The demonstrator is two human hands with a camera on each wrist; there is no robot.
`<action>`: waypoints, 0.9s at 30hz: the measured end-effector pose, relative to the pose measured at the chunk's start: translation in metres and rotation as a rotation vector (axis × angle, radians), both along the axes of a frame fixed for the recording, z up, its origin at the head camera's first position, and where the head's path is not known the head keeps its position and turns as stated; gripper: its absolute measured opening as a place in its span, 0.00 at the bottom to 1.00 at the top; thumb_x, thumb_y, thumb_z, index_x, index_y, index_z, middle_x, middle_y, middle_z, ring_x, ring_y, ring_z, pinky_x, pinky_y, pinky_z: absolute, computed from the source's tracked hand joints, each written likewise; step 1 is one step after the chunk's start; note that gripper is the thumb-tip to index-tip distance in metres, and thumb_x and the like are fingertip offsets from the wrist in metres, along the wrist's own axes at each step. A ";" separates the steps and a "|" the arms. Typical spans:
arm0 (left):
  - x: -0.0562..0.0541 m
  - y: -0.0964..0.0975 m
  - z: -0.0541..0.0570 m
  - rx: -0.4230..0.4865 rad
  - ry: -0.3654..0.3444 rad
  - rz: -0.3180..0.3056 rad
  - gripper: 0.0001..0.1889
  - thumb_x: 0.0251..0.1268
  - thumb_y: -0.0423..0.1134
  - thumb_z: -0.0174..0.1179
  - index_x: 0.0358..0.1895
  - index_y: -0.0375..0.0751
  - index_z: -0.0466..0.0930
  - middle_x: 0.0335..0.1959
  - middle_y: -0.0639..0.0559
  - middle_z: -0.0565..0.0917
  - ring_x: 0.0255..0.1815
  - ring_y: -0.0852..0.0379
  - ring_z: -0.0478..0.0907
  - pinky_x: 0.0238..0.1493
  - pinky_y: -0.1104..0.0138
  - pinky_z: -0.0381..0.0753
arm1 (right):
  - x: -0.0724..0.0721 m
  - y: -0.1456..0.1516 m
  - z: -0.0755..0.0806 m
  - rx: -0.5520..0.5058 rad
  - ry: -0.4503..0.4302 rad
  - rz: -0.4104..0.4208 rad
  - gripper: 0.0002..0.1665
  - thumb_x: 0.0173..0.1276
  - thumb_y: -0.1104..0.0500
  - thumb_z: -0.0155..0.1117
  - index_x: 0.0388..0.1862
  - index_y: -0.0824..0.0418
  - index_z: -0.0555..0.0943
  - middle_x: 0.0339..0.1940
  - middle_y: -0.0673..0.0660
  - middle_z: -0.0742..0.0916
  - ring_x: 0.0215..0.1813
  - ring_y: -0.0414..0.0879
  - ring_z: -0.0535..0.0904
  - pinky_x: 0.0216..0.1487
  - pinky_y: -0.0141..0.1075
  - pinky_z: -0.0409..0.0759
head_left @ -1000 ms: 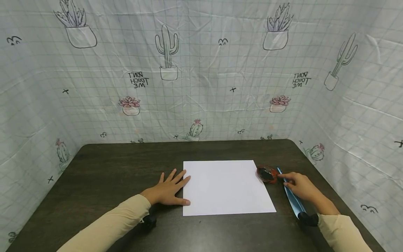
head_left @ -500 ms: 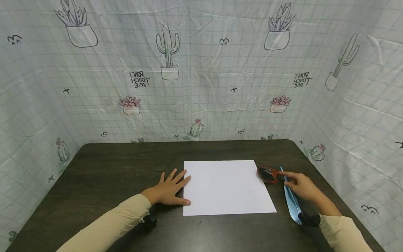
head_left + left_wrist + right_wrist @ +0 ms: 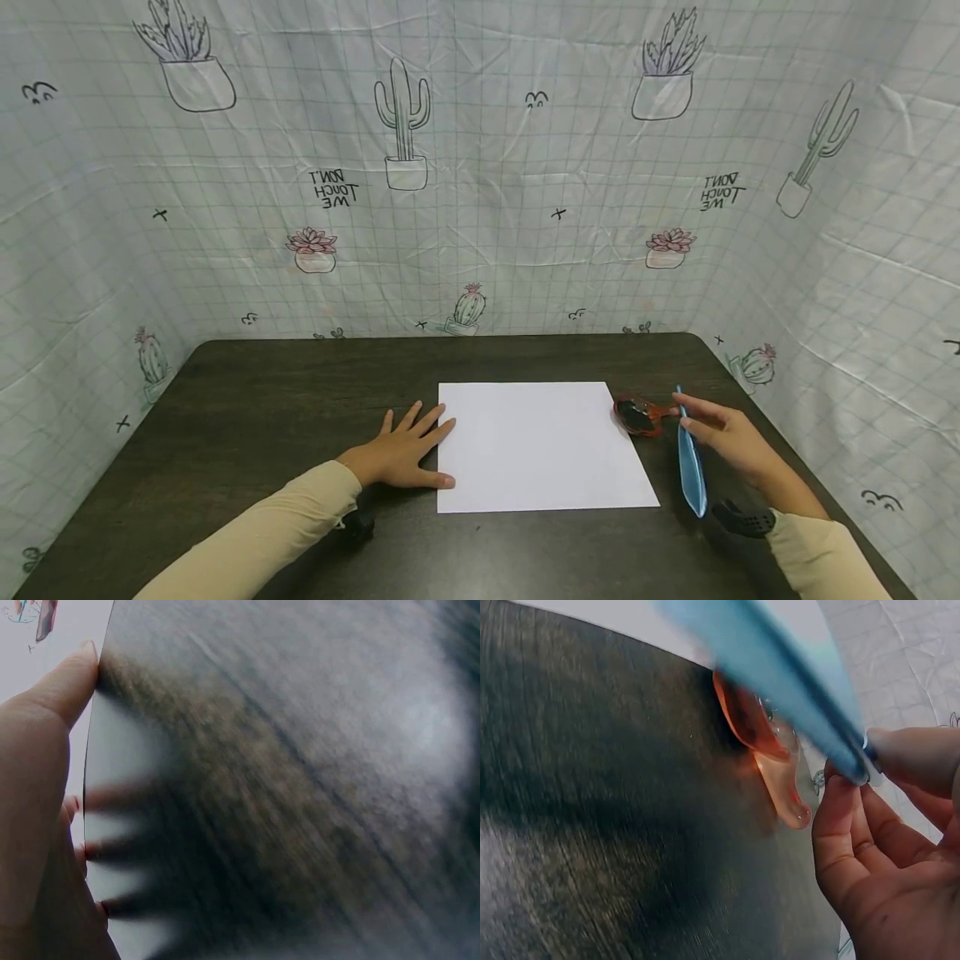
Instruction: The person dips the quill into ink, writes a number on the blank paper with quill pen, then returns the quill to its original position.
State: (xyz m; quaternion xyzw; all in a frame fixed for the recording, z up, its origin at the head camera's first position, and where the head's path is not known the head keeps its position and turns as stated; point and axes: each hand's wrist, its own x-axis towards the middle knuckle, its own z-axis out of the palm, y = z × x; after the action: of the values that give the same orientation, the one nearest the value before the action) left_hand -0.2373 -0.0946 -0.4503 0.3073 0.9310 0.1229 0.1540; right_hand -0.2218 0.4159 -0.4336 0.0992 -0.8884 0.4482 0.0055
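Note:
My left hand (image 3: 403,454) lies spread with its fingertips and thumb on the left edge of a white sheet of paper (image 3: 540,450). My right hand (image 3: 733,437) pinches the thin end of a long, blue, blade-shaped thing (image 3: 690,475) between thumb and fingers. In the right wrist view this blue thing (image 3: 780,660) slants across the top, partly blurred. Close by, a translucent orange-red, spoon-shaped thing (image 3: 637,415) touches the paper's right edge. Its short handle (image 3: 784,791) points towards my right hand. The left wrist view shows my left thumb (image 3: 64,686) on the paper.
The dark wooden table (image 3: 300,392) carries all of these. A pale gridded cloth (image 3: 487,208) printed with cacti hangs behind and along both sides. Black straps with devices sit at both wrists, the right one (image 3: 742,517) near the blue thing.
The right hand has drawn slightly up and right, and the blue thing has turned with it, its broad end swinging away from the wrist. The left hand, paper and orange-red thing stay put.

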 end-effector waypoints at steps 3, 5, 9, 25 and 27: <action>0.000 0.000 0.000 -0.005 -0.002 -0.005 0.48 0.59 0.72 0.51 0.78 0.56 0.45 0.79 0.52 0.40 0.78 0.39 0.33 0.66 0.32 0.34 | 0.001 0.001 0.000 -0.153 -0.037 0.032 0.27 0.75 0.58 0.53 0.71 0.64 0.66 0.54 0.44 0.84 0.51 0.23 0.74 0.43 0.26 0.77; 0.000 0.000 0.001 -0.007 -0.005 -0.007 0.48 0.59 0.71 0.51 0.78 0.56 0.45 0.79 0.52 0.40 0.78 0.39 0.33 0.66 0.32 0.34 | 0.001 0.001 0.000 -0.305 -0.062 0.081 0.26 0.76 0.61 0.50 0.72 0.59 0.67 0.53 0.38 0.83 0.52 0.24 0.75 0.45 0.24 0.77; 0.000 0.000 0.002 -0.010 -0.012 -0.009 0.48 0.60 0.71 0.51 0.78 0.55 0.44 0.79 0.51 0.40 0.78 0.39 0.33 0.66 0.32 0.34 | 0.000 0.002 -0.002 -0.559 -0.087 0.191 0.28 0.76 0.68 0.46 0.73 0.55 0.66 0.54 0.43 0.84 0.53 0.30 0.78 0.47 0.24 0.76; -0.001 0.001 0.002 -0.025 -0.007 -0.006 0.48 0.60 0.71 0.51 0.78 0.55 0.44 0.79 0.51 0.39 0.78 0.39 0.33 0.66 0.32 0.34 | -0.001 -0.004 -0.011 -0.847 -0.065 0.184 0.29 0.73 0.75 0.45 0.69 0.57 0.72 0.51 0.50 0.85 0.54 0.38 0.81 0.49 0.28 0.79; -0.001 0.001 0.001 -0.026 -0.005 -0.007 0.48 0.60 0.71 0.51 0.78 0.55 0.44 0.79 0.52 0.39 0.78 0.39 0.33 0.66 0.32 0.34 | -0.001 -0.005 -0.011 -0.876 -0.068 0.200 0.28 0.73 0.75 0.44 0.67 0.57 0.73 0.50 0.51 0.86 0.53 0.39 0.82 0.49 0.28 0.79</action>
State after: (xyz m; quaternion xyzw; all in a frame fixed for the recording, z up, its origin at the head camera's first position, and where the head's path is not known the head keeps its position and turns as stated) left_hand -0.2382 -0.0941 -0.4497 0.3082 0.9311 0.1108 0.1606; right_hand -0.2233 0.4113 -0.4442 0.1583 -0.6004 0.7835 -0.0257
